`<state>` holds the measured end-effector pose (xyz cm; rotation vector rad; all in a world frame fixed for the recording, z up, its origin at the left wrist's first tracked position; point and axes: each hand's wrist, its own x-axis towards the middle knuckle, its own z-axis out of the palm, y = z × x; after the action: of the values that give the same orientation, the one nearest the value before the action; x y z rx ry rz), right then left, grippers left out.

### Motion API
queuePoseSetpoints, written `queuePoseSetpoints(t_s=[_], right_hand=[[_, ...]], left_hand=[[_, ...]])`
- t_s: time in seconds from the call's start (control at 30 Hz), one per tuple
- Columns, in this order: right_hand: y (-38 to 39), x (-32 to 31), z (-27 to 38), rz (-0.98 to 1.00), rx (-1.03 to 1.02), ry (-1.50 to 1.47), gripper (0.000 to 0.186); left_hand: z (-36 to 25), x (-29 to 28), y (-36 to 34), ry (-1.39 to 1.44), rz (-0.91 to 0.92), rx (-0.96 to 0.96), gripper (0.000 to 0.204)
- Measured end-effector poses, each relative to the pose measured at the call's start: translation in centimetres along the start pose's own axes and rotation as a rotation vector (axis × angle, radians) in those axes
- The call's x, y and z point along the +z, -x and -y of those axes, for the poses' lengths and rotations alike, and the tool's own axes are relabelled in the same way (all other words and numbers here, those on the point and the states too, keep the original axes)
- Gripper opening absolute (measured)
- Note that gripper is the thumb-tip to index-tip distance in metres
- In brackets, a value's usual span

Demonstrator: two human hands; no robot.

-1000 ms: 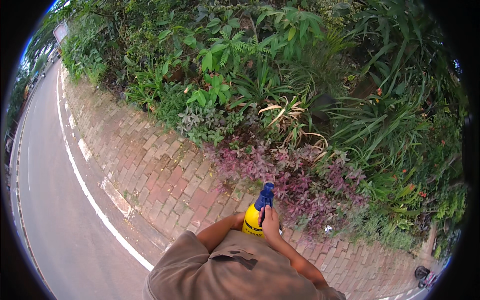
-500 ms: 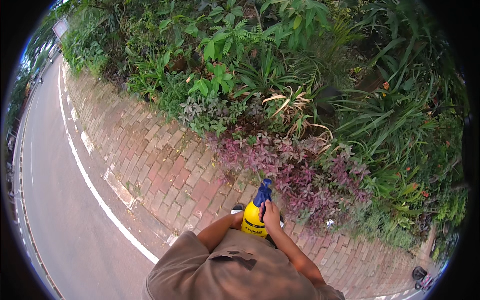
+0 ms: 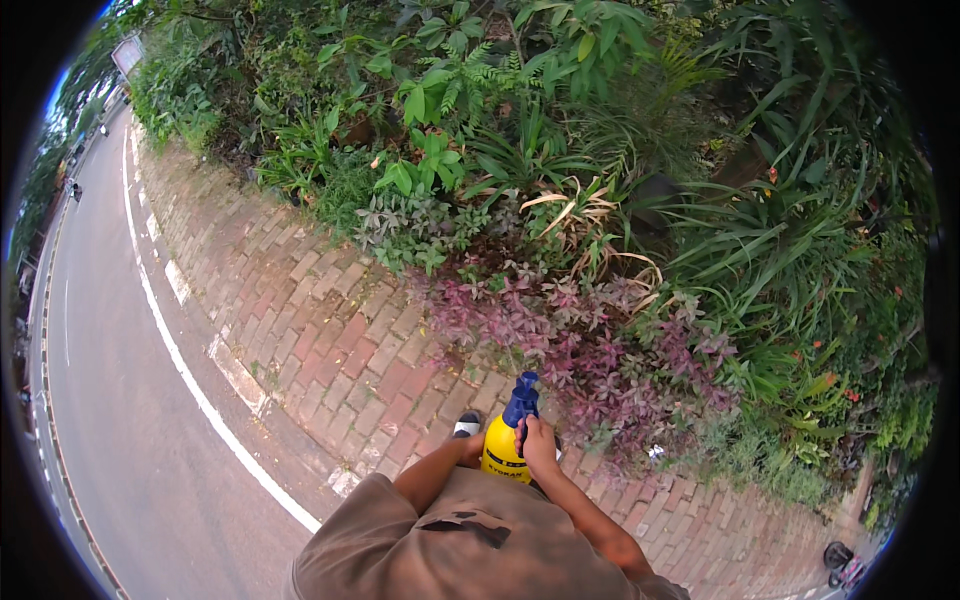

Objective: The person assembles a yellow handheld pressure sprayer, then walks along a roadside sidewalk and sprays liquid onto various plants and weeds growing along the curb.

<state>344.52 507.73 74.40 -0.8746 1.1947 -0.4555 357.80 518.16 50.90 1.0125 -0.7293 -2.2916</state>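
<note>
A yellow pump spray bottle (image 3: 503, 447) with a dark blue head (image 3: 522, 393) is held in front of my body. Its head points away from me, towards the low purple-leaved plants (image 3: 590, 350). My right hand (image 3: 540, 447) is closed round the blue handle, on the bottle's right side. On the left, my left hand (image 3: 470, 450) rests against the yellow body; its fingers are hidden behind the bottle. No spray can be made out in the air.
Brick paving (image 3: 350, 350) runs along a dense bed of green plants (image 3: 520, 150). To the left lies a grey road (image 3: 130, 400) with a white edge line and a motorcycle (image 3: 75, 190) far off. My shoe (image 3: 467, 424) shows beside the bottle. Another vehicle (image 3: 843, 565) stands at lower right.
The spray bottle and my right hand have moved slightly back towards my body, and more of my left shoe shows. On the road the distant motorcycle has come nearer.
</note>
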Motion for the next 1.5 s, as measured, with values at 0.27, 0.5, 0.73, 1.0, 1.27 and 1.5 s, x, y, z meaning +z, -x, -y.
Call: queuePoseSetpoints(t_s=[0.27, 0.5, 0.73, 1.0, 1.27, 1.5], right_hand=[[0.4, 0.7, -0.5, 0.045, -0.016, 0.105, 0.031], [0.8, -0.2, -0.5, 0.037, -0.013, 0.075, 0.027], [0.9, -0.4, -0.7, 0.055, -0.038, 0.082, 0.027], [0.2, 0.0, -2.5, 0.119, -0.057, 0.214, 0.024], [-0.9, 0.9, -3.8, -0.084, -0.184, 0.301, 0.027], [-2.7, -0.3, -6.2, 0.053, -0.198, 0.389, 0.028]], left_hand=[[1.2, 0.7, 0.2, -0.038, -0.04, 0.018, 0.035], [1.9, 0.6, 0.3, -0.095, -0.07, 0.053, 0.035], [1.9, 0.1, 0.1, -0.139, -0.078, 0.088, 0.036], [1.9, -0.7, 0.1, -0.177, -0.069, 0.112, 0.037], [5.6, -4.6, -0.7, -0.04, -0.054, -0.043, 0.039], [-3.5, -1.8, 4.1, 0.183, -0.493, -0.325, 0.037]])
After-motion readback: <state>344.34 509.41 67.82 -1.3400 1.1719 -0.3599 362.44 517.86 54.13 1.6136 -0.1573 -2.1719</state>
